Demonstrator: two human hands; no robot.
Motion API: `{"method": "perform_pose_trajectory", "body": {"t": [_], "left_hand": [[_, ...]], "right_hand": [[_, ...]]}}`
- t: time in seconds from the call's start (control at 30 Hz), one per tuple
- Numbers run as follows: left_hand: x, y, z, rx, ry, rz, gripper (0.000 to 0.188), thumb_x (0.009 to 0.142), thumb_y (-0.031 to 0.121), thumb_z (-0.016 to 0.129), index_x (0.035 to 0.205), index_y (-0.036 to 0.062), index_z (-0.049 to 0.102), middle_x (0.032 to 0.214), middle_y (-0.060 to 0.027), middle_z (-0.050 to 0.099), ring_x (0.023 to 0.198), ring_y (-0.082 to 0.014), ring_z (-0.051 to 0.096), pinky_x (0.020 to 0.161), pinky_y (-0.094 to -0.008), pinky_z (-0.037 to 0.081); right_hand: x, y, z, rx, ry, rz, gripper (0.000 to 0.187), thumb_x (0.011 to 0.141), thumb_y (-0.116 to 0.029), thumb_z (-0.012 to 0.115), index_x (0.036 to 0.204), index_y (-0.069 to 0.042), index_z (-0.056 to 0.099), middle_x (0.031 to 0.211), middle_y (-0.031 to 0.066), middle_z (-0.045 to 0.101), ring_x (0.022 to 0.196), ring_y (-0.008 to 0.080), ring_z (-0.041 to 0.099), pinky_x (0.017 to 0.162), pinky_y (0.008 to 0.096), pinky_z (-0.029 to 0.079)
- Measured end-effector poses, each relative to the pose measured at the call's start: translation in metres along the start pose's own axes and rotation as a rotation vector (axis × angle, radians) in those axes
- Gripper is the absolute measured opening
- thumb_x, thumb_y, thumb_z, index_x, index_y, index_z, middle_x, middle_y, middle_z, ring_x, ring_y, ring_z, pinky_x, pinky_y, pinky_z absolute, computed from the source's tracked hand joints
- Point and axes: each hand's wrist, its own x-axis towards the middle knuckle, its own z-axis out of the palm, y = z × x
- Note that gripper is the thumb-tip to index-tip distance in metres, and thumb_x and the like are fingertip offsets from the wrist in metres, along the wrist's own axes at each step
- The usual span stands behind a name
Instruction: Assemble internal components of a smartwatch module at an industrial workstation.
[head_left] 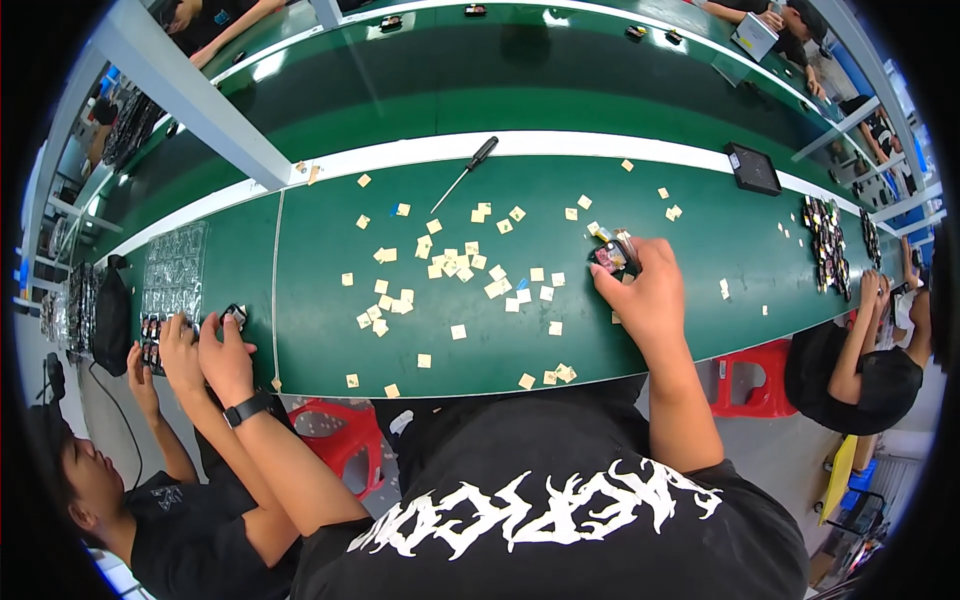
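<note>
At the right, my right hand [652, 285] is closed around a small black device [608, 258] with pink and metallic parts, held at the table surface. My left hand [226, 352], with a dark watch on its wrist, reaches far out to the left. Its fingers grip another small black device [236, 314] with a pale patch, partly hidden by the fingers. Beside it is a co-worker's hand [180, 352]. Many small cream paper squares [450, 262] lie scattered between my hands, with two tiny blue pieces among them.
A screwdriver [467, 172] lies toward the table's far edge. At the left is a clear compartment tray [175, 270]; at the far right, a black tray [752, 169] and a pile of small black devices [825, 245]. A white post [190, 90] rises at the far left.
</note>
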Motion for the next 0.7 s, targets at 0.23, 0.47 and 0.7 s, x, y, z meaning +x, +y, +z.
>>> {"method": "perform_pose_trajectory", "body": {"t": [0.23,0.47,0.7], "left_hand": [[-0.129,0.115,0.044,-0.542,-0.541,0.121,0.046,0.101,0.021,0.063,0.142,0.0021,0.054,0.136,-0.0144,0.061,0.088,-0.0131,0.069,0.068,-0.0237,0.053],[-0.181,0.13,0.106,-1.071,-1.414,-0.392,0.047,0.103,0.012,0.056,0.146,-0.005,0.046,0.127,-0.0174,0.066,0.1,-0.02,0.071,0.08,-0.0306,0.057],[-0.179,0.125,0.113,-0.909,-1.212,-0.185,0.047,0.1,0.0,0.056,0.146,-0.0055,0.046,0.121,-0.0172,0.069,0.091,-0.0142,0.067,0.077,-0.0265,0.055]], "right_hand": [[-0.021,-0.039,-0.013,0.347,-0.167,-0.064,0.046,0.07,-0.014,0.089,0.109,0.0,0.069,0.1,0.0069,0.06,0.077,0.0161,0.057,0.063,0.0289,0.047],[-0.045,-0.081,-0.017,0.548,-0.482,-0.212,0.046,0.076,-0.015,0.089,0.116,-0.003,0.067,0.111,0.0073,0.058,0.074,0.0148,0.056,0.062,0.0283,0.048],[-0.046,-0.054,-0.01,0.253,-0.337,-0.23,0.028,0.093,-0.022,0.072,0.077,-0.003,0.059,0.07,0.0116,0.054,0.058,0.0283,0.055,0.053,0.0385,0.044]]}}
